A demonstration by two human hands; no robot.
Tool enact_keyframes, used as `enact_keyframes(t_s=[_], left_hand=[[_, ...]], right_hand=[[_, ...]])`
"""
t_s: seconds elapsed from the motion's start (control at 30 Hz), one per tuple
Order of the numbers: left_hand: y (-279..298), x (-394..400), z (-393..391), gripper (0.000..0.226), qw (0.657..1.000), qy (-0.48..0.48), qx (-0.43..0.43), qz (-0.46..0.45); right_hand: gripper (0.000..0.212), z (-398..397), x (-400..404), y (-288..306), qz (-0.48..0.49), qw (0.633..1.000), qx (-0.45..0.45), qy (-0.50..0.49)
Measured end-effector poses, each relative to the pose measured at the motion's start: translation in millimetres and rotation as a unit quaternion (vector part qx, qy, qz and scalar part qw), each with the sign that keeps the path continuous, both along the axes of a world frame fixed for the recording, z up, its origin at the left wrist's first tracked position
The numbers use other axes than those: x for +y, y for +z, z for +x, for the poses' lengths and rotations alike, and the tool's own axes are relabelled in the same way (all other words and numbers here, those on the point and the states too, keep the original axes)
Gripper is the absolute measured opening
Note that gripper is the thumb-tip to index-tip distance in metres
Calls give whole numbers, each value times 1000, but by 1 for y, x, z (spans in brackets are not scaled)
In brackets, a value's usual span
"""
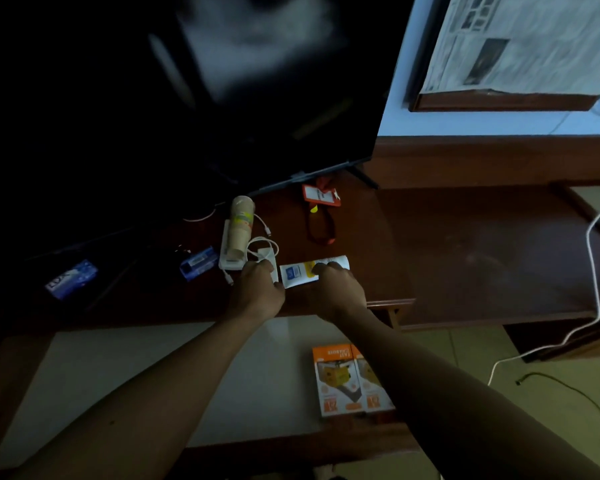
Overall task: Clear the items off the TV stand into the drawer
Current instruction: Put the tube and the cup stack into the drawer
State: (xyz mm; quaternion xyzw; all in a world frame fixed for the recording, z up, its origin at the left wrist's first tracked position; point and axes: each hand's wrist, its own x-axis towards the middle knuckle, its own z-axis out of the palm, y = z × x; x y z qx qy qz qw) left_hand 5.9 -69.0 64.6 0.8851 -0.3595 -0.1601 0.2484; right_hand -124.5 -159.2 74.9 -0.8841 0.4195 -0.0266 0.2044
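Observation:
On the dark wooden TV stand, my left hand curls its fingers round a white charger with a coiled white cable. My right hand grips a white, blue and yellow packet lying on the stand. Behind the left hand, a stack of brown paper cups lies on a white box. A small blue box and a blue soap box lie to the left. An orange card holder with a lanyard lies near the TV foot. Below, the open drawer holds two orange boxes.
A large black TV stands on the stand at the back. A white cable hangs over the stand's right side to the tiled floor, where a dark cable lies. A newspaper-covered window is on the wall.

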Motion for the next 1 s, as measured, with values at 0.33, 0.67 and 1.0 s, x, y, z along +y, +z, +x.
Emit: enact_keyframes(t_s=[0.33,0.67,1.0], left_hand=[[23,-70,21,39,999,-16,-44,-27],[18,-76,73,65,972,86,-194,106],[16,-71,90,70,986,114,-75,92]], right_hand=[[71,22,-61,1,-51,980,140,130],[60,26,-84,-13,-59,959,170,219],[74,15,-85,-7,-32,974,183,130]])
